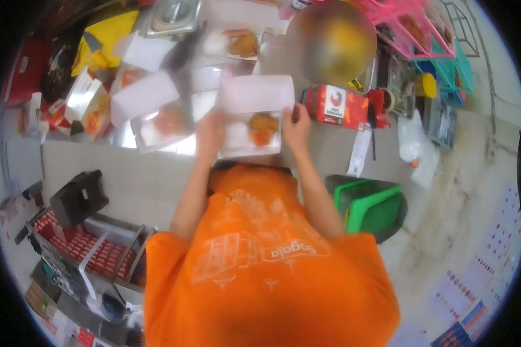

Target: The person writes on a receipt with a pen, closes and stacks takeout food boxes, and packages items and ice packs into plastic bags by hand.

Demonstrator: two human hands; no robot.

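Note:
A white open meal box (233,151) lies on the steel counter in front of me, its lid (255,92) folded back. Inside are white rice and a piece of fried chicken (263,127). My left hand (209,134) grips the box's left side. My right hand (297,126) holds its right edge near the chicken. My orange shirt fills the lower middle of the view.
More open food boxes (156,124) crowd the counter to the left, and another (240,43) sits at the back. A red packet (336,105), a receipt (359,153) and a plastic bag (417,147) lie to the right. A green bin (371,207) stands below. Someone's blurred head (330,40) is opposite.

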